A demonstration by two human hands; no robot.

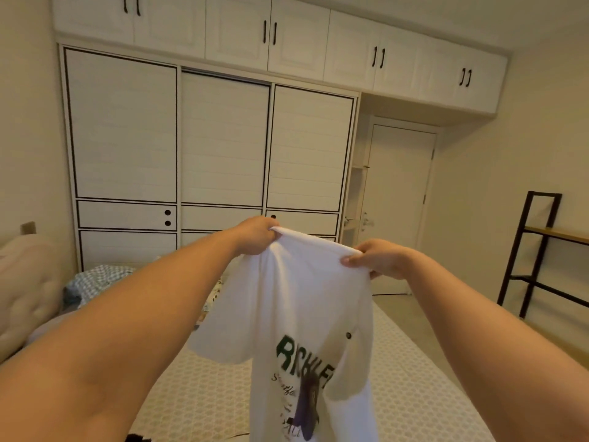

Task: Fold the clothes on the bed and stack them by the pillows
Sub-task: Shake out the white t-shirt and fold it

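Both hands, left hand [255,236] and right hand [379,260], pinched the limp, light white T-shirt [296,314] at its top edge, best gripped by the shoulders.

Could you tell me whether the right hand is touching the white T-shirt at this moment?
Touching. The head view shows the right hand pinching the top edge of the white T-shirt, thumb pressed on the cloth, while the left hand grips the other end.

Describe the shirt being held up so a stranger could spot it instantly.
Facing the white wardrobe, look above the patterned bed. The white T-shirt hangs there, its top edge gripped by the left hand and right hand. Only it bears green lettering and a dark purple graphic.
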